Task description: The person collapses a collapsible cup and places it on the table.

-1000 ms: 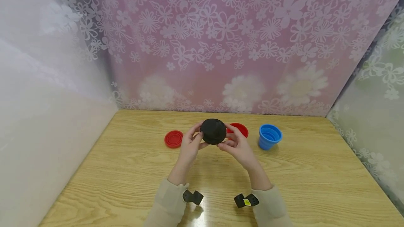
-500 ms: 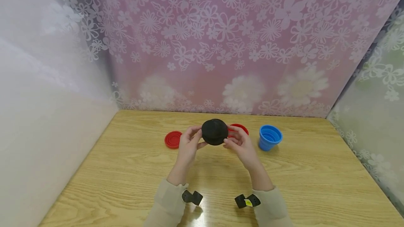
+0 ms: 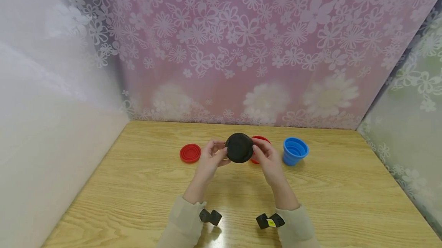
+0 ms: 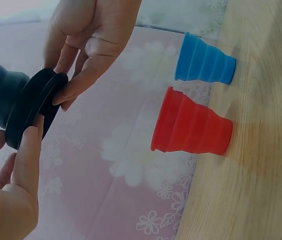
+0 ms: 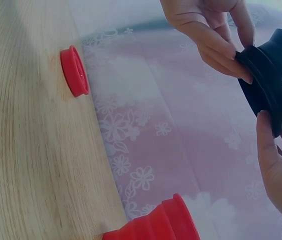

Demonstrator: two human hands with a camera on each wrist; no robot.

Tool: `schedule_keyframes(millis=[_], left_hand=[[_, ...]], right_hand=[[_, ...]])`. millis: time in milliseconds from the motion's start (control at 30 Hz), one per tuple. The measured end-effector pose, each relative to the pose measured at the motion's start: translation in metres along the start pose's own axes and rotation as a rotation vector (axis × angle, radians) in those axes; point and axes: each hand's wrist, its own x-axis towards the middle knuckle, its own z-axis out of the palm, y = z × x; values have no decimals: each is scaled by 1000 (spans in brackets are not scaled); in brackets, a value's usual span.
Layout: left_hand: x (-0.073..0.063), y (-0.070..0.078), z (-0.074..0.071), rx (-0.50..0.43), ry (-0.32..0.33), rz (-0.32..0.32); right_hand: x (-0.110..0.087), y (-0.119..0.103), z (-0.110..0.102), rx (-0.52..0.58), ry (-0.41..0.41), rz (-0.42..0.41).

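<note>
Above the table, a black collapsible cup (image 3: 239,148) is held between both hands. It looks partly folded: the left wrist view shows a wide rim band and a narrower section (image 4: 3,92) pointing up. My left hand (image 3: 208,160) grips its left side, thumb on the near face and fingers behind. On the right side my right hand (image 3: 270,162) pinches the rim the same way. Behind the right hand stands a red collapsible cup (image 4: 193,125), extended and mostly hidden from the head. A flattened red collapsible cup (image 3: 190,153) lies left of the left hand.
An extended blue collapsible cup (image 3: 295,151) stands upright to the right of the right hand. The wooden table (image 3: 138,186) meets a floral pink curtain (image 3: 221,48) at its back edge. Pale panels flank both sides.
The black cup has shifted slightly right and tilted, its round face now turned more squarely to the head camera. My right thumb has moved up onto its right edge.
</note>
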Motion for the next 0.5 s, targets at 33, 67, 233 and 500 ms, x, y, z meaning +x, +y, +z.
schedule_keyframes(millis=[33,67,233,500], left_hand=[[0,0,0,11,-17,-6],[0,0,-1,24,-36,-11],[-1,1,0,73,-96,-39],[-2,1,1,100,-83,-17]], right_hand=[[0,0,0,4,0,-2],[0,0,0,4,-2,-3],[0,-1,0,4,6,18],[-2,-5,1,-33,23,65]])
